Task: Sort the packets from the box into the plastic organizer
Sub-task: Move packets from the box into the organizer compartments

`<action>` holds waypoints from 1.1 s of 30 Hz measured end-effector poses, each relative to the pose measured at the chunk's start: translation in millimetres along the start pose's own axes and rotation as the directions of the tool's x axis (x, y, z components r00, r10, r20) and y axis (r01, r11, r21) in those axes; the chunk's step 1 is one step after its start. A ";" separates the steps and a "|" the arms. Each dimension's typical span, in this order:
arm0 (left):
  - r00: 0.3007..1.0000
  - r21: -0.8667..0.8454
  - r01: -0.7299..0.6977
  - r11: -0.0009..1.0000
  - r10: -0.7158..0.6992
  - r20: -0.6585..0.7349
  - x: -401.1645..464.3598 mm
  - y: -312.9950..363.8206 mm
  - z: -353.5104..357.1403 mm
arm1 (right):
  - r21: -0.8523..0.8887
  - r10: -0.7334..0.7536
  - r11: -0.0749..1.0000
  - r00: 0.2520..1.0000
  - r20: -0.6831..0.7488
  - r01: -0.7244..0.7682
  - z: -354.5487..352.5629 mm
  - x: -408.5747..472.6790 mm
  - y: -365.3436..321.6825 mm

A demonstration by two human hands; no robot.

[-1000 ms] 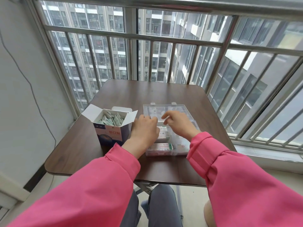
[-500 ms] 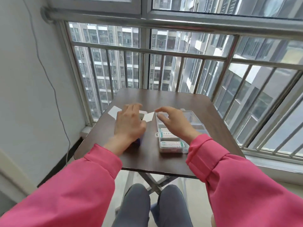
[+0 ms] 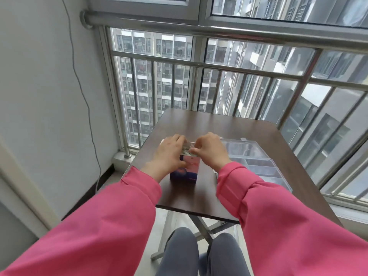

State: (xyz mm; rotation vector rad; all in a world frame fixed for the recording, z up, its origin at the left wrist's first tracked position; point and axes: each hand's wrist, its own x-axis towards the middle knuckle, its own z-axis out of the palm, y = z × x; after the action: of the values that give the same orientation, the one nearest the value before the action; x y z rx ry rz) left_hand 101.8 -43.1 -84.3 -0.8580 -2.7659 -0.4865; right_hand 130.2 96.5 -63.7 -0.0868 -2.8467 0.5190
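Brown table [image 3: 229, 132] stands beside railed balcony windows [image 3: 249, 86].

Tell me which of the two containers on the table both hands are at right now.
The cardboard box, left of the clear plastic organizer. The left hand and right hand meet at its open top; the organizer is untouched.

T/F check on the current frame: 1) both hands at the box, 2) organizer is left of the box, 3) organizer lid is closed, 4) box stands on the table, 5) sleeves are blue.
1) True: left hand and right hand are both at the top of the box.
2) False: the plastic organizer lies to the right of the box.
3) False: its lid is open.
4) True: the box stands on the table.
5) False: the sleeves are pink.
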 end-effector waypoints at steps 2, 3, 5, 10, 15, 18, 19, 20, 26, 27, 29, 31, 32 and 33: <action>1.000 -0.020 0.007 1.000 -0.007 -0.014 0.7 -1.6 4.2 | -0.034 0.007 0.999 1.000 -0.003 -0.007 3.7 -0.2 -3.5; 1.000 -0.026 0.010 1.000 -0.011 -0.015 1.5 -2.4 4.5 | -0.017 0.005 1.000 1.000 -0.023 -0.005 4.5 -0.2 -4.7; 1.000 -0.048 0.027 0.999 -0.027 -0.013 3.1 -4.4 4.6 | 0.127 0.026 0.992 0.996 -0.082 -0.016 2.4 0.7 -6.1; 0.999 -0.033 0.031 0.999 -0.030 0.015 7.1 -6.6 0.9 | 0.480 0.190 0.870 0.974 -0.123 -0.109 -15.7 2.5 -0.6; 0.991 0.005 0.094 0.996 -0.094 0.094 14.5 -20.0 -13.3 | 0.686 0.308 0.718 0.936 -0.168 -0.114 -37.4 -6.1 10.0; 0.988 0.072 0.087 0.994 -0.096 0.125 17.0 -20.3 -20.2 | 0.770 0.335 0.630 0.931 -0.147 -0.105 -45.7 -10.7 15.6; 0.987 0.085 0.073 0.994 -0.084 0.136 16.4 -17.4 -21.6 | 0.786 0.343 0.608 0.930 -0.135 -0.110 -46.6 -11.9 17.3; 0.987 0.064 0.060 0.996 -0.069 0.146 15.2 -12.4 -22.6 | 0.802 0.349 0.587 0.929 -0.123 -0.114 -47.4 -12.6 19.3; 0.997 -0.531 0.063 0.845 -0.074 0.000 14.9 37.9 -24.1 | 0.881 0.285 0.462 0.958 -0.038 -0.102 -48.8 -27.2 29.6; 0.997 -0.546 0.068 0.835 -0.076 0.008 15.9 45.7 -25.6 | 0.890 0.268 0.447 0.963 -0.036 -0.091 -49.5 -30.1 30.9; 0.995 -0.648 0.097 0.755 -0.056 0.083 17.4 56.1 -27.3 | 0.909 0.260 0.413 0.964 -0.055 -0.060 -51.2 -35.2 33.5; 0.978 -0.819 0.178 0.546 -0.005 0.209 15.0 63.9 -27.3 | 0.920 0.274 0.392 0.957 -0.092 -0.024 -54.5 -40.8 36.5; 0.968 -0.869 0.222 0.442 0.011 0.252 13.1 66.6 -27.1 | 0.927 0.279 0.376 0.955 -0.096 -0.016 -56.0 -43.6 37.6; 0.964 -0.895 0.243 0.374 0.011 0.266 10.7 70.3 -27.2 | 0.937 0.282 0.349 0.955 -0.087 -0.018 -57.6 -47.2 39.2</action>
State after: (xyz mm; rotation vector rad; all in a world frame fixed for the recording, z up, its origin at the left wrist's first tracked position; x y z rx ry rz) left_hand 136.4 6.9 -38.5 -0.8946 -2.5606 -2.2687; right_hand 190.9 147.9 -36.2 -0.1824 -1.8740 1.9472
